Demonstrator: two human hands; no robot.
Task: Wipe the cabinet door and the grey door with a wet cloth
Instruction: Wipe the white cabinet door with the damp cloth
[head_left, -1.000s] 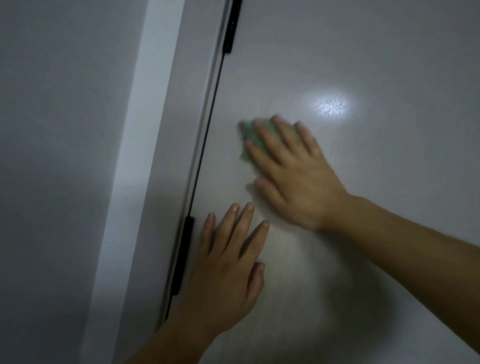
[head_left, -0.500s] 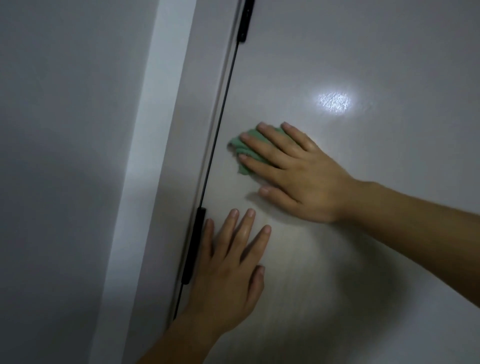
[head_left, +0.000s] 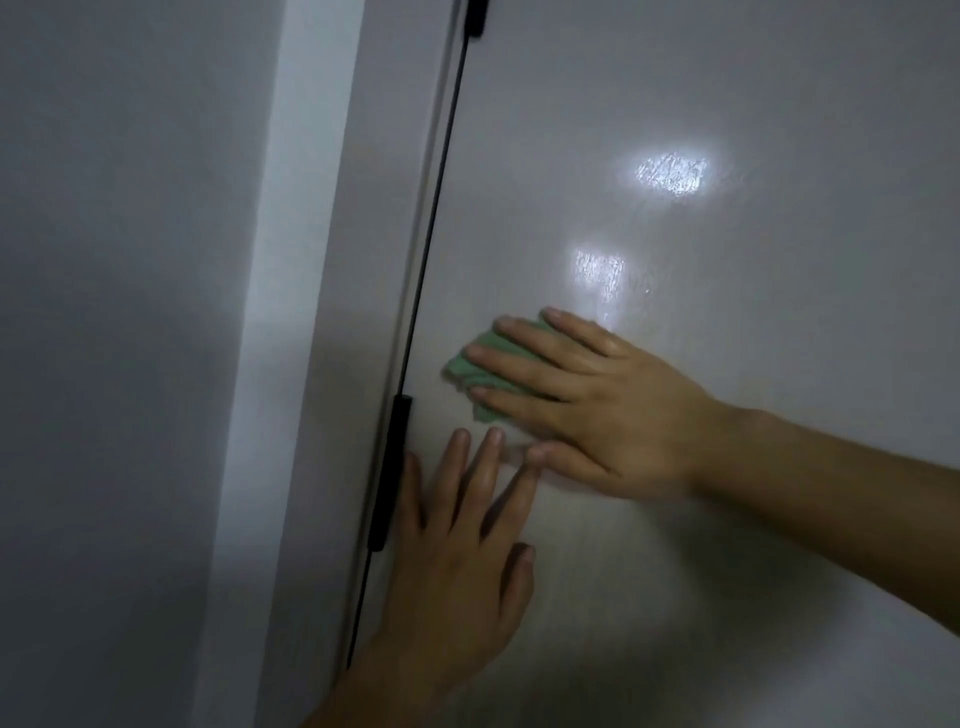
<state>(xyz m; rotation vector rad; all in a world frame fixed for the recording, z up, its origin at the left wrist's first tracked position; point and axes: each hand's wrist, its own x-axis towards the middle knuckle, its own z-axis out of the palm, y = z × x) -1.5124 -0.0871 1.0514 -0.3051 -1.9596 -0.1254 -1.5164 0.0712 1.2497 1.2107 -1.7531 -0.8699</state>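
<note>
At this moment we saw the crumpled green cloth (head_left: 467, 366) lying flat on the smooth grey door (head_left: 753, 493), a little above the top end of the lower black bar-shaped hinge (head_left: 388, 478) and just to the right of it. The right hand (head_left: 597, 410) covered most of the cloth. Its fingers were straight and spread, and they pressed the cloth against the panel without pinching it. The fingertips pointed toward the hinge side, and only the left part of the cloth came out from under them.

The left hand (head_left: 457, 571) rested on the door directly to the right of the hinge, lower than the cloth. It was also flat, with spread fingers, and it held nothing. Its little finger lay just beside the hinge. Its forefinger reached up to the right thumb, but we could not tell if they touched.

The long axis of the hinge ran up and down, a little tilted, along the dark gap (head_left: 434, 234) at the door's edge. We judged that the next stroke should follow this line. The right hand was the nearer one, being already on the cloth. Upward from the hinge the way was free, while downward the left hand stood in the way.

Two bright reflections (head_left: 670, 174) shone far above and to the right of the hinge.
</note>
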